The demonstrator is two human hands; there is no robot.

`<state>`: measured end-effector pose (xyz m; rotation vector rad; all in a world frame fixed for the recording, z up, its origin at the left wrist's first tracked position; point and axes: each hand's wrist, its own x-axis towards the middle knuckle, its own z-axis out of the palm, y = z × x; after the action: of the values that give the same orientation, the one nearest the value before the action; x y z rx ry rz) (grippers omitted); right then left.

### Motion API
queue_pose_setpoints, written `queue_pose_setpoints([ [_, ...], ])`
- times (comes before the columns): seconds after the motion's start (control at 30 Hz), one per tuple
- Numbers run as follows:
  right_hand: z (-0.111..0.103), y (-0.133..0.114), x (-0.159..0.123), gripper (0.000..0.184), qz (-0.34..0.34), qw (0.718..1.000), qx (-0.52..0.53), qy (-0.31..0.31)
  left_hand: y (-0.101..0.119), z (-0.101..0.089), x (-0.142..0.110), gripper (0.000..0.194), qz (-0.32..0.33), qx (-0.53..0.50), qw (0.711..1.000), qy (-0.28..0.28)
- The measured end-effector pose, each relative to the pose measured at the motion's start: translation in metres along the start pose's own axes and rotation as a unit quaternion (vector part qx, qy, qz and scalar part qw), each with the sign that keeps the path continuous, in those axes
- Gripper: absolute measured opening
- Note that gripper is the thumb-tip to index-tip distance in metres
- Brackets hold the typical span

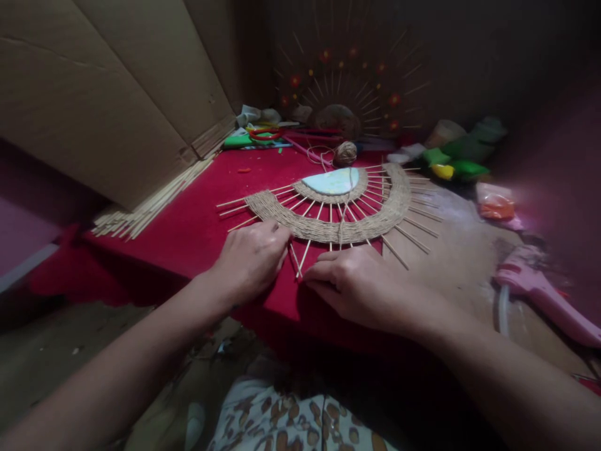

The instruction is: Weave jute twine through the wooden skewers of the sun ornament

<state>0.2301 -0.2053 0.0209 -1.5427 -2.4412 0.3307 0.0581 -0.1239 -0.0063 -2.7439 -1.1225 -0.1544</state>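
A half-round woven piece lies on the red cloth, with a pale half-disc (332, 181) at its middle and thin wooden sticks (305, 255) fanning outward. A wide band of woven twine (323, 230) crosses the sticks. My left hand (253, 255) is closed at the band's near left edge, its fingers curled around a stick there. My right hand (354, 282) is pinched closed near the stick tips at the front. A loose strand of twine (342, 222) runs over the half-disc and band down to my right hand. Its fingertips are partly hidden.
A twine ball (346, 153) sits behind the piece. Bare sticks (154, 197) lie bundled beside a cardboard sheet (107, 81). Red-handled scissors (265, 134) rest at the back. A pink glue gun (549, 294) and colourful packets (495, 200) are at right. A flowered stick fan (338, 84) stands behind.
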Motion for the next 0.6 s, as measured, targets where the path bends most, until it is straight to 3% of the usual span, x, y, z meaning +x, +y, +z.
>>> queue_pose_setpoints([
  [0.17, 0.0041, -0.001, 0.0009, 0.02, -0.05, 0.996, -0.023, -0.064, -0.0024, 0.001, -0.0009, 0.025, -0.002, -0.011, 1.0, 0.017],
  [0.37, 0.0096, -0.0038, 0.0032, 0.025, -0.104, 0.989, -0.081, -0.064, -0.0047, 0.0017, -0.0024, 0.023, 0.005, -0.018, 1.0, 0.025],
  [0.6, 0.0006, -0.0025, -0.0014, 0.024, -0.086, 0.988, -0.128, -0.025, -0.008, -0.0008, -0.0025, 0.025, -0.001, -0.027, 0.999, 0.021],
])
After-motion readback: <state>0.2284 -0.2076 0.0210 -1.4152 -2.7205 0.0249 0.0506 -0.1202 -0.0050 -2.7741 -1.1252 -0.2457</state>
